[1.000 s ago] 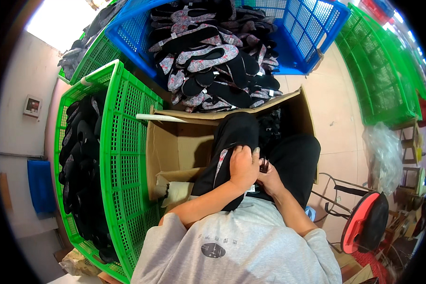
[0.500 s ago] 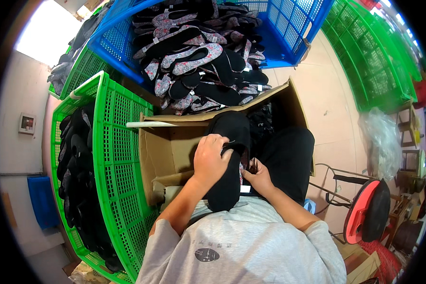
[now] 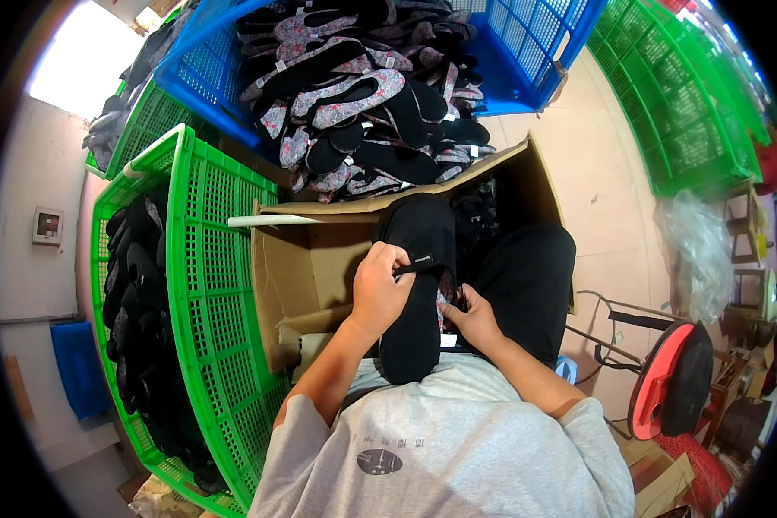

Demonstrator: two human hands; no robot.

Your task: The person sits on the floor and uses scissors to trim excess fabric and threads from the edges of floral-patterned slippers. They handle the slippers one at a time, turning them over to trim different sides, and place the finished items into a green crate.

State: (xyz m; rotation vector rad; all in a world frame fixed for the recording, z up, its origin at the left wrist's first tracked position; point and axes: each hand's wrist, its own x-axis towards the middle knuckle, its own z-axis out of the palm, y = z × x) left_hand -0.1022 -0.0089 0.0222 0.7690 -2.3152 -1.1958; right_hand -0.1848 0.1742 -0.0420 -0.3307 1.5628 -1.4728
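A black slipper (image 3: 410,332) lies lengthwise over my lap, its closed black upper pointing away from me. My left hand (image 3: 382,285) is closed on the edge of that upper, thumb and fingers pinching it at the left. A small light label shows on the edge, right of my fingertips. Along the slipper's right side runs a floral-patterned slipper (image 3: 443,312), mostly hidden, with a white tag (image 3: 448,341) at its near end. My right hand (image 3: 475,318) pinches its edge; the fingertips are partly hidden.
An open cardboard box (image 3: 272,302) stands before me, a pale rod across its left side. Left is a green crate (image 3: 220,302) of dark slippers. Beyond, a blue crate (image 3: 535,52) holds piled floral slippers (image 3: 354,99). A red-and-black seat (image 3: 660,380) stands right.
My left fingers have curled in and drawn slightly left along the upper's edge, baring the small label. My right hand keeps nearly the same place. The whole view has shifted slightly.
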